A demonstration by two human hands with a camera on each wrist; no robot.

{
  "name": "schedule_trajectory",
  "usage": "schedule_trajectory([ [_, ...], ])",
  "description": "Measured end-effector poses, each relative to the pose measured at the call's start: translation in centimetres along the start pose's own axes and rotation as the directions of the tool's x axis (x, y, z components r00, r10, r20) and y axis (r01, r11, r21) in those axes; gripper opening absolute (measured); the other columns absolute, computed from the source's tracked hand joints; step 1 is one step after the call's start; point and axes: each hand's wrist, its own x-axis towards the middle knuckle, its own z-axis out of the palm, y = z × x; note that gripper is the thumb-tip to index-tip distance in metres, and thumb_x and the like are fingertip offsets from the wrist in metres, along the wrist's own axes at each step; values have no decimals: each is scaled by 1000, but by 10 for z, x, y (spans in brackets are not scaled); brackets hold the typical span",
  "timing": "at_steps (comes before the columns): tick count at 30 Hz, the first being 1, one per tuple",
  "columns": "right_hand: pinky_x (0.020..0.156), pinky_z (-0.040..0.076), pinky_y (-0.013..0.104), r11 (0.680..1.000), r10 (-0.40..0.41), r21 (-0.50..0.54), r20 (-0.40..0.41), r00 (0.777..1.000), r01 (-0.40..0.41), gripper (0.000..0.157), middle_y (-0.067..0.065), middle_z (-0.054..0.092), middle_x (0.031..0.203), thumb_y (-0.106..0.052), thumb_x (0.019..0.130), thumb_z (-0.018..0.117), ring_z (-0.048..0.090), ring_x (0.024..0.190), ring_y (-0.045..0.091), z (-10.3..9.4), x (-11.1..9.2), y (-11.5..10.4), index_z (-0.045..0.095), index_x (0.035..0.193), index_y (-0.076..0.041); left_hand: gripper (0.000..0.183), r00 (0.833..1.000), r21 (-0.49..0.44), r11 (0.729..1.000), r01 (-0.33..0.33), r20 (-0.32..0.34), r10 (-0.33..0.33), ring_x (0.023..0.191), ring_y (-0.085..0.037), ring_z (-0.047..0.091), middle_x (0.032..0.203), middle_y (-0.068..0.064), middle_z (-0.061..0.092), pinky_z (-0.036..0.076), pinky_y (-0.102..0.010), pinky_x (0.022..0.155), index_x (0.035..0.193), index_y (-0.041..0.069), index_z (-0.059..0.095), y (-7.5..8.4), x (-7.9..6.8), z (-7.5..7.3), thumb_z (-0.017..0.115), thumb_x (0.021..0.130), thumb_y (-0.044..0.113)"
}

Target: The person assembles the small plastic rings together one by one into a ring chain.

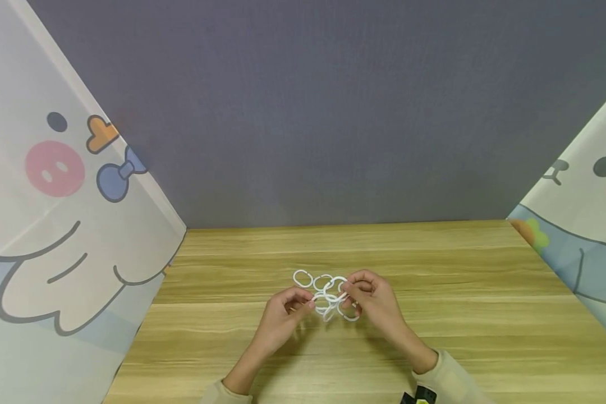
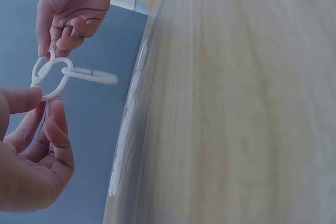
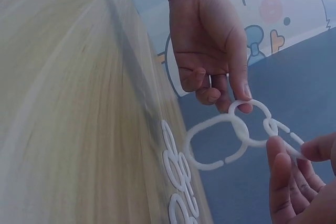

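Note:
Several white, oval plastic rings with a small gap are between and below the hands; they look like open chain links. My left hand point(image 1: 283, 317) pinches one ring point(image 3: 266, 109) between thumb and fingertips. My right hand point(image 1: 382, 307) pinches a second ring point(image 3: 284, 127) hooked through the first, both raised above the table. A third ring point(image 3: 215, 120), its gap showing, hangs linked from the left hand's ring. More white rings point(image 3: 169, 167) lie flat on the table below, partly hidden by the hands in the head view.
The wood-grain table point(image 1: 222, 331) meets a grey panel point(image 1: 333, 140) at the back. Side panels point(image 1: 10, 168) with cartoon prints stand left and right. A small black and yellow object point(image 1: 420, 396) is by the right sleeve.

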Motion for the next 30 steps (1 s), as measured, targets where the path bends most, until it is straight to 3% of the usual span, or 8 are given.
schedule_trajectory([
  [8, 59, 58, 28, 998, -52, -18, 14, 999, 53, 12, 17, 70, 88, -2, 103, 76, 69, 70, 17, 0, -1, 2, 72, 105, 9, 11, 998, 28, 999, -28, 51, 26, 90, -13, 70, 106, -10, 77, 56, -23, 78, 109, 2, 78, -3, 0, 2, 81, 100, 9],
  [16, 60, 57, 27, 1000, -23, 10, 19, 1000, 22, 14, 23, 69, 91, -2, 101, 79, 71, 70, 18, 1, -1, 4, 71, 106, 9, 15, 994, 44, 998, -34, 107, 29, 92, -13, 70, 109, -9, 76, 58, -24, 79, 115, 3, 77, -2, 0, 3, 79, 102, 9],
  [21, 59, 57, 27, 1000, -27, 7, 21, 999, 26, 15, 17, 71, 90, -2, 100, 80, 71, 69, 18, 1, -2, 3, 72, 107, 8, 17, 998, 19, 1000, -7, 67, 6, 95, -14, 69, 114, -9, 75, 53, -23, 80, 118, 4, 76, -1, -1, 3, 78, 103, 13],
  [26, 58, 57, 27, 999, -43, 18, 51, 998, 42, 16, 15, 73, 90, -2, 100, 81, 71, 68, 17, 3, -4, 2, 72, 108, 9, 20, 1000, -70, 997, 12, -8, -13, 92, -14, 69, 112, -11, 74, 53, -23, 78, 120, -1, 76, 2, -2, 2, 76, 105, 13],
  [30, 58, 58, 28, 998, -59, 21, 92, 994, 57, 18, 12, 73, 90, -3, 100, 80, 71, 68, 17, 3, -6, 3, 71, 109, 9, 23, 999, -99, 995, 13, -32, -16, 89, -13, 68, 109, -12, 74, 54, -22, 76, 121, -5, 75, 3, -2, 3, 76, 105, 12],
])
